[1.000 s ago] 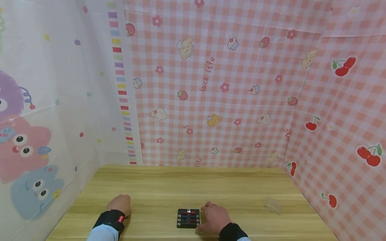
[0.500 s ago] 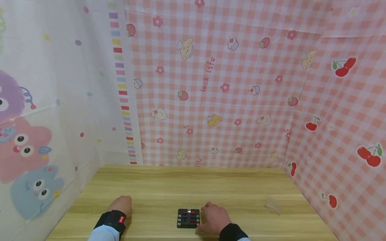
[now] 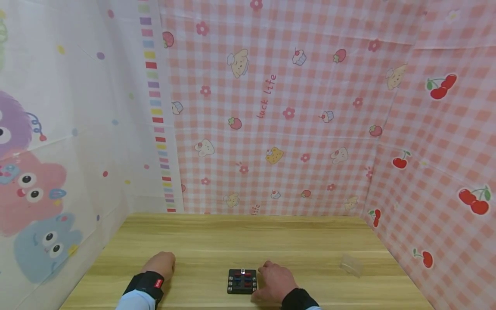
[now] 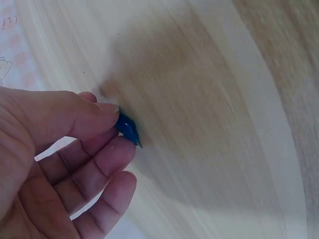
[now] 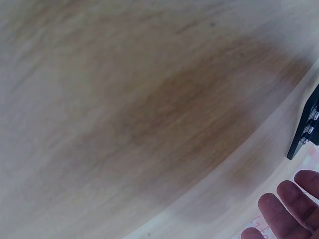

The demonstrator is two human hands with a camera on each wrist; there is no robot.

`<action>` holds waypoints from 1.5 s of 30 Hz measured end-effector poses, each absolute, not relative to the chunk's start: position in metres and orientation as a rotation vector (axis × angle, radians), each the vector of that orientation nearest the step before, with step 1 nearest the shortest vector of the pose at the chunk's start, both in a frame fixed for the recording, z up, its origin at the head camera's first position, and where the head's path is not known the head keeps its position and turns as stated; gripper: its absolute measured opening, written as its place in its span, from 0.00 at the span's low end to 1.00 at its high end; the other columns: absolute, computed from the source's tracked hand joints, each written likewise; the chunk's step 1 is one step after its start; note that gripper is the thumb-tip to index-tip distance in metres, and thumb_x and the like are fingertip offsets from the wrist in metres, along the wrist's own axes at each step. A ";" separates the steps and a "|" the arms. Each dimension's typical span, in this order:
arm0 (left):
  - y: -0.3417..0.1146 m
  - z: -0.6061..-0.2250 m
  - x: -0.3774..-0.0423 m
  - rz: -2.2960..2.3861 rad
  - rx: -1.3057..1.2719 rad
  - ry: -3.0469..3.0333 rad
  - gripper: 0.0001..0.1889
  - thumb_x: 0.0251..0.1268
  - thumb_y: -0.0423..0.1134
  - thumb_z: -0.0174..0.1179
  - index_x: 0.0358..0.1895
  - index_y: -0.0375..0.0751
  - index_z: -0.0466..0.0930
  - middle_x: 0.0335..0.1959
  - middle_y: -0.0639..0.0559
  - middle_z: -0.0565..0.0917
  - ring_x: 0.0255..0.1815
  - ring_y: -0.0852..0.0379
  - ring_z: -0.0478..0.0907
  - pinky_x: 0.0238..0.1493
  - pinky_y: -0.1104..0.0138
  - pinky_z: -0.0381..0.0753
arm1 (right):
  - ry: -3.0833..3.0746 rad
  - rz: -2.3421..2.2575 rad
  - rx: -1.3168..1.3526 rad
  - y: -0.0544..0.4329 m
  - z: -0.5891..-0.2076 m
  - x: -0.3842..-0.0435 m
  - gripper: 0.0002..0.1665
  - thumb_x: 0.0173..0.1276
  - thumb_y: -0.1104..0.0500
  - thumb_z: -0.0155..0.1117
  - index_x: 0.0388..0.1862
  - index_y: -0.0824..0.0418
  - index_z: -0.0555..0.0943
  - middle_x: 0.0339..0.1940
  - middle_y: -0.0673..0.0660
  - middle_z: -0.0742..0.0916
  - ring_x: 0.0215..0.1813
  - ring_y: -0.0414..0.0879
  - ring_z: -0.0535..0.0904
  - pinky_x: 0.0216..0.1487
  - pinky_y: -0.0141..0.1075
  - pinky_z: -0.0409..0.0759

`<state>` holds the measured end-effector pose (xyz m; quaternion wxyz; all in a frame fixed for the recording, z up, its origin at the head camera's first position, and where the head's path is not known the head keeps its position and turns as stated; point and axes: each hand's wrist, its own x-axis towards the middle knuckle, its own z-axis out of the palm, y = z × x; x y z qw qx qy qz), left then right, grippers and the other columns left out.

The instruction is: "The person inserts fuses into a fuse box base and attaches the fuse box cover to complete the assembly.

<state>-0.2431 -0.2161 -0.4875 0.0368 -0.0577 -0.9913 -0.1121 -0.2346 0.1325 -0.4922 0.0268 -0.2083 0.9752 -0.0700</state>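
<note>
My left hand (image 3: 160,263) is left of a black fuse block (image 3: 242,281) on the wooden table. In the left wrist view its thumb and fingers pinch a small blue blade fuse (image 4: 128,127), with a bit of metal prong showing at the lower tip. The fuse is hidden in the head view. The block carries red and blue fuses in its middle and screw terminals along both sides. Close by its right side lies my right hand (image 3: 277,282), fingers relaxed and holding nothing. Only the block's edge (image 5: 305,127) shows in the right wrist view.
A clear plastic cover (image 3: 351,265) lies on the table (image 3: 248,237) to the right of the right hand. Patterned cloth (image 3: 271,129) hangs along the table's back and both sides.
My left hand has shifted a little to the right, toward the fuse block. The right hand and the block stay where they were.
</note>
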 end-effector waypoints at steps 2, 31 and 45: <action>-0.216 -0.487 -0.243 -0.347 -0.180 -3.046 0.12 0.47 0.24 0.65 0.18 0.43 0.74 0.22 0.51 0.79 0.24 0.54 0.73 0.32 0.55 0.76 | 3.012 -0.218 -0.645 0.133 -0.492 -0.235 0.42 0.47 0.34 0.77 0.52 0.62 0.83 0.44 0.55 0.83 0.43 0.49 0.80 0.48 0.48 0.79; -0.224 -0.489 -0.246 -0.266 -0.061 -3.131 0.03 0.59 0.26 0.60 0.29 0.35 0.80 0.28 0.44 0.83 0.29 0.49 0.80 0.37 0.49 0.80 | 3.006 -0.233 -0.625 0.131 -0.493 -0.235 0.41 0.47 0.35 0.78 0.51 0.62 0.84 0.43 0.55 0.83 0.41 0.48 0.80 0.48 0.48 0.79; -0.222 -0.489 -0.247 -0.308 -0.052 -3.104 0.03 0.53 0.28 0.63 0.26 0.37 0.79 0.28 0.45 0.83 0.30 0.49 0.80 0.36 0.50 0.79 | 2.998 -0.244 -0.607 0.131 -0.492 -0.235 0.40 0.47 0.34 0.78 0.51 0.61 0.84 0.43 0.55 0.83 0.42 0.48 0.80 0.48 0.49 0.79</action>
